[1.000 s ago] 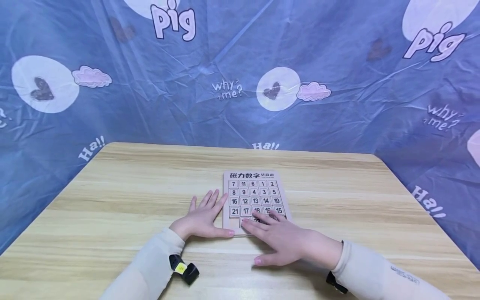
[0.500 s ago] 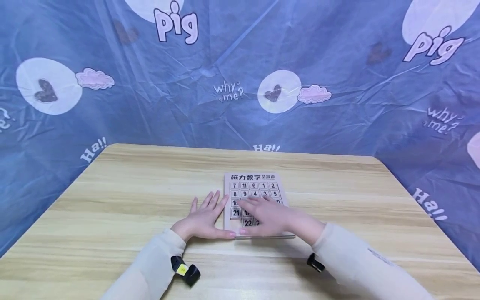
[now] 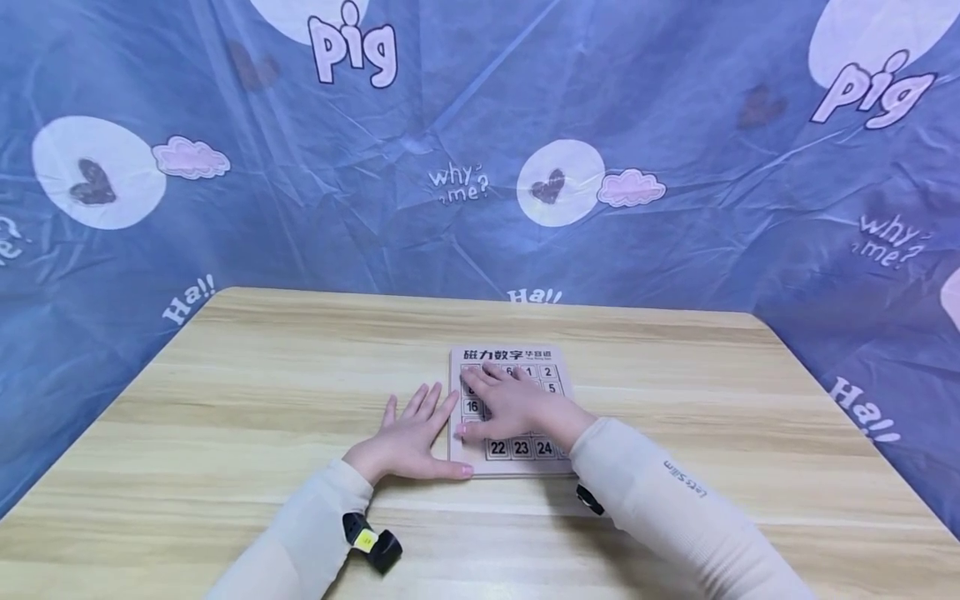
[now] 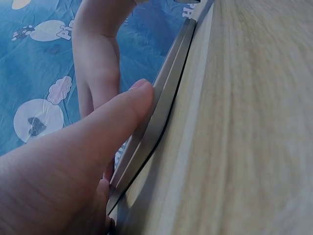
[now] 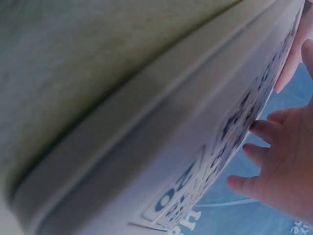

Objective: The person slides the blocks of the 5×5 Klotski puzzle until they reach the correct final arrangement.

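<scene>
A pale number sliding puzzle (image 3: 517, 467) lies flat on the wooden table, its numbered tiles set in a frame under a printed heading. My left hand (image 3: 405, 446) lies beside its left edge with fingers spread, the thumb touching the lower left corner; the left wrist view has that thumb (image 4: 139, 95) against the side of the board. Over the left and middle tiles is my right hand (image 3: 513, 408), fingers extended, hiding several numbers. A bottom row with tile 22 (image 3: 498, 448) shows below it. In the right wrist view, fingertips reach the tile face near tile 20 (image 5: 173, 193).
The wooden table (image 3: 300, 350) extends around the puzzle. A blue printed cloth (image 3: 337, 225) hangs behind and along the sides. A black strap device (image 3: 371, 542) sits on the left sleeve, and another (image 3: 589, 500) is partly visible under the right sleeve.
My right hand has moved up and to the left across the puzzle, from the bottom rows to the upper left tiles. My left hand stays in place.
</scene>
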`<control>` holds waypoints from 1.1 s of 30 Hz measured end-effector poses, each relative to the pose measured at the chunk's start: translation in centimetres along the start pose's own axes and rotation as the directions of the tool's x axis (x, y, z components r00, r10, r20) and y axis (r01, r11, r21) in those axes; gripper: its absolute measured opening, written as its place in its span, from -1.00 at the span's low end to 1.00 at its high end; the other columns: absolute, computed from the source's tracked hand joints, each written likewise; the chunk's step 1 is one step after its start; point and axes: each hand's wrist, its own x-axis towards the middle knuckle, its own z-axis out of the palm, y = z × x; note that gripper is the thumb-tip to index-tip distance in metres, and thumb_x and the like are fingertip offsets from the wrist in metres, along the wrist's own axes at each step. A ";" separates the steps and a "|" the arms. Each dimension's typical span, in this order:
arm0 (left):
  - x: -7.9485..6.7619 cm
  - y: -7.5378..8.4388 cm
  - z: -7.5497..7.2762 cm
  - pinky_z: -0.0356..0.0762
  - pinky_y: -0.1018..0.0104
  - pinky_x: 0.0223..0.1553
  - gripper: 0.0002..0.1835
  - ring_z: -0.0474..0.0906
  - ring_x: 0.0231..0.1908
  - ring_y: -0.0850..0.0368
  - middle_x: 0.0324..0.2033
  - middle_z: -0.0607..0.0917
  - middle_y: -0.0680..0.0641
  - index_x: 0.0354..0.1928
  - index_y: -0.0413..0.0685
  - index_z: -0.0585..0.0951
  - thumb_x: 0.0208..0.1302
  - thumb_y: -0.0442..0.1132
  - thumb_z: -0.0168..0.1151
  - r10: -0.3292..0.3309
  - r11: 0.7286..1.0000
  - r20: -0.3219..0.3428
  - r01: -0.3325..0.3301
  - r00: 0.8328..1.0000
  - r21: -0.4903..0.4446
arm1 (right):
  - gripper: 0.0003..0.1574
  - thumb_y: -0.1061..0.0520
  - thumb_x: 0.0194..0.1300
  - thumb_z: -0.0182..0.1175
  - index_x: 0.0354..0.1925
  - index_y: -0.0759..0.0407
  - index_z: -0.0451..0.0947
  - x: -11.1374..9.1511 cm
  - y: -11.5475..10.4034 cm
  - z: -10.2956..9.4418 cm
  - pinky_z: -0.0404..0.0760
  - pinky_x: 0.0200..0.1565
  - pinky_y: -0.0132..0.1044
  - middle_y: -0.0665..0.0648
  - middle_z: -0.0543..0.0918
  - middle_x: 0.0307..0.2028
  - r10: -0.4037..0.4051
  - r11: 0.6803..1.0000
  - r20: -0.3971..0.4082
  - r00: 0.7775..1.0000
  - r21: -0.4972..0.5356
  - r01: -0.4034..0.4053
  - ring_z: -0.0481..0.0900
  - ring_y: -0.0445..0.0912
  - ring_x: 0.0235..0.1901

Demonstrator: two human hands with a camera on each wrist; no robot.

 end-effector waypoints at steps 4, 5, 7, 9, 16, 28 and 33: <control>0.0 -0.2 0.0 -0.48 -0.21 0.06 0.13 -0.36 0.25 -0.07 0.29 -0.17 -0.17 0.33 0.05 -0.12 -0.23 0.52 -0.07 0.001 1.000 -0.012 -0.001 1.000 -0.002 | 0.15 -0.53 -0.01 -0.19 0.32 0.11 -0.19 -0.4 -0.4 -0.1 -0.15 0.11 0.16 0.08 -0.09 0.29 -0.019 0.999 0.010 1.000 -0.030 0.019 -0.18 0.05 0.25; 0.0 -0.2 0.0 -0.47 -0.21 0.07 0.13 -0.36 0.25 -0.07 0.29 -0.16 -0.17 0.33 0.05 -0.12 -0.24 0.53 -0.08 0.001 1.000 -0.015 -0.001 1.000 -0.002 | 0.16 -0.53 -0.01 -0.19 0.32 0.11 -0.19 -0.5 -0.6 -0.1 -0.16 0.11 0.16 0.09 -0.10 0.30 -0.026 0.999 0.015 1.000 -0.030 0.026 -0.19 0.05 0.25; 0.0 -0.3 0.1 -0.47 -0.21 0.07 0.14 -0.36 0.25 -0.07 0.29 -0.15 -0.18 0.33 0.05 -0.12 -0.25 0.53 -0.08 0.003 1.000 -0.021 -0.003 1.000 -0.005 | 0.15 -0.53 -0.01 -0.18 0.32 0.12 -0.18 -0.9 -0.7 -0.1 -0.15 0.11 0.16 0.10 -0.09 0.29 -0.041 0.999 0.016 0.999 -0.032 0.041 -0.17 0.06 0.25; 0.0 -0.3 0.2 -0.47 -0.21 0.06 0.14 -0.35 0.25 -0.07 0.29 -0.15 -0.18 0.33 0.05 -0.12 -0.25 0.54 -0.08 0.004 1.000 -0.025 -0.004 1.000 -0.007 | 0.14 -0.52 0.00 -0.17 0.32 0.13 -0.17 -1.3 -0.9 0.0 -0.13 0.11 0.16 0.11 -0.08 0.29 -0.055 0.998 0.017 0.998 -0.029 0.056 -0.17 0.07 0.25; 0.1 -0.2 0.3 -0.45 -0.22 0.06 0.14 -0.34 0.24 -0.09 0.28 -0.15 -0.20 0.33 0.05 -0.13 -0.25 0.52 -0.04 0.011 1.000 -0.029 -0.012 1.000 -0.003 | 0.12 -0.51 0.03 -0.21 0.31 0.15 -0.14 -3.0 -0.9 0.3 -0.14 0.11 0.16 0.12 -0.03 0.28 -0.121 0.993 0.002 0.993 0.007 0.121 -0.17 0.09 0.24; 0.1 -0.2 0.2 -0.48 -0.19 0.07 0.16 -0.34 0.25 -0.09 0.28 -0.16 -0.19 0.33 0.06 -0.13 -0.28 0.54 -0.06 0.012 1.000 -0.039 -0.012 0.999 -0.007 | -0.02 -0.34 0.15 -0.11 0.30 0.21 -0.11 -5.8 4.3 -0.6 -0.13 0.08 0.21 0.28 0.01 0.25 0.072 0.986 -0.108 0.992 0.156 -0.055 -0.12 0.18 0.22; 0.1 -0.1 0.1 -0.48 -0.19 0.07 0.17 -0.34 0.25 -0.08 0.28 -0.16 -0.18 0.33 0.06 -0.13 -0.29 0.54 -0.05 0.009 1.000 -0.033 -0.009 0.999 -0.006 | 0.02 -0.37 0.13 -0.12 0.30 0.23 -0.11 -6.3 5.9 0.0 -0.11 0.07 0.23 0.28 0.01 0.25 0.124 0.980 -0.097 0.988 0.170 -0.106 -0.10 0.19 0.21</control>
